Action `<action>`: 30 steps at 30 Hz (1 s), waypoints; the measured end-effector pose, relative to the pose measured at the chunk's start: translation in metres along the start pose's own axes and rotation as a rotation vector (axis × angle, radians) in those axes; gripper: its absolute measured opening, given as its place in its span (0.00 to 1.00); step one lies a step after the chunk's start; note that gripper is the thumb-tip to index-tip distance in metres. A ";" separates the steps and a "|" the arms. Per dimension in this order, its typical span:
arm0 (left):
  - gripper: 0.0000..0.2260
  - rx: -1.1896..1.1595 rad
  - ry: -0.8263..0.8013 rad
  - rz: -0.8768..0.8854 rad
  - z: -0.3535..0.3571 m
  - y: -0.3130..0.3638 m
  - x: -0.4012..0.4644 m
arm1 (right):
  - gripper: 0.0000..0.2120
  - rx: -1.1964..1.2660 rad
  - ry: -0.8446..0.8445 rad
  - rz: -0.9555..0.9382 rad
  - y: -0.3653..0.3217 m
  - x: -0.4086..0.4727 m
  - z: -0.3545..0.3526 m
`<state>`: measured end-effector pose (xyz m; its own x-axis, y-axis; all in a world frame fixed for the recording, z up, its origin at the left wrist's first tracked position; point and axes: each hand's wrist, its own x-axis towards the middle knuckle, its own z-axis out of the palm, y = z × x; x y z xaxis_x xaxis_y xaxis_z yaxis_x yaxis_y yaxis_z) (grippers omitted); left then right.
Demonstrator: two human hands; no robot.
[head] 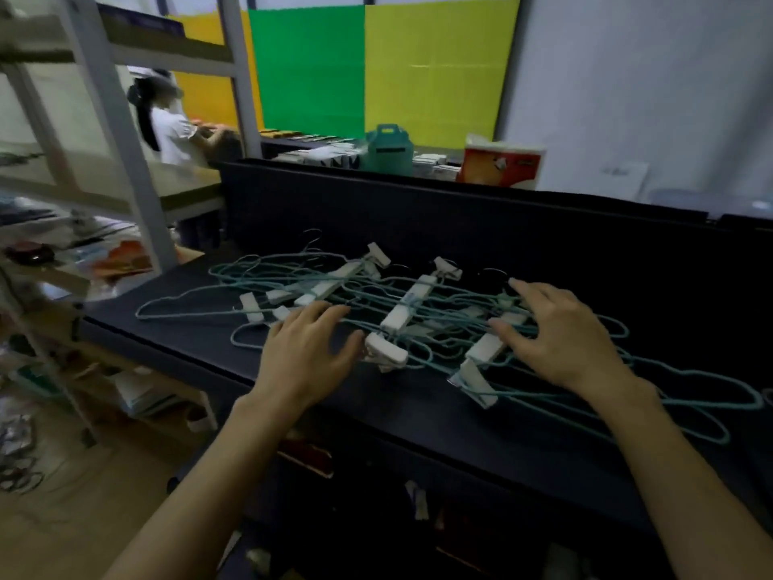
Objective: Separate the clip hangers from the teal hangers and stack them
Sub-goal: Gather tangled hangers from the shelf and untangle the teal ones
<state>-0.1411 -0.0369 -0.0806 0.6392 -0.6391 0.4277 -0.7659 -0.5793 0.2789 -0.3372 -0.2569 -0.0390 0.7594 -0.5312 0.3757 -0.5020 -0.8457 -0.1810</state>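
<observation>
On the dark worktop (418, 416) teal hangers (259, 282) and white clip hangers (403, 311) lie tangled together; left hand (307, 353) and right hand (560, 337), fingers spread, rest on the pile, gripping nothing.

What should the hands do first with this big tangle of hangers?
Probably pinch one clip hanger with the right hand and lift it free, while the left hand presses the teal hangers down. Both hands are spread open, and the two kinds lie tangled together.
</observation>
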 end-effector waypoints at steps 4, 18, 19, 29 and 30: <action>0.22 -0.045 -0.039 0.134 0.001 -0.023 0.028 | 0.36 0.003 -0.083 0.161 -0.010 0.001 -0.005; 0.24 -0.160 -0.208 0.410 0.036 0.002 0.111 | 0.44 0.100 -0.221 0.336 0.006 0.017 -0.016; 0.25 -0.173 -0.219 0.414 0.038 0.003 0.114 | 0.44 0.107 -0.245 0.333 0.008 0.023 -0.015; 0.33 -0.210 -0.245 0.430 0.066 0.010 0.137 | 0.41 0.146 -0.405 0.278 0.028 0.058 0.008; 0.34 -0.223 -0.242 0.428 0.068 0.010 0.139 | 0.40 0.173 -0.396 0.272 0.029 0.059 0.009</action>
<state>-0.0548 -0.1660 -0.0769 0.2442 -0.9082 0.3400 -0.9408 -0.1368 0.3103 -0.3034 -0.3133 -0.0299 0.7263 -0.6834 -0.0732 -0.6527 -0.6525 -0.3850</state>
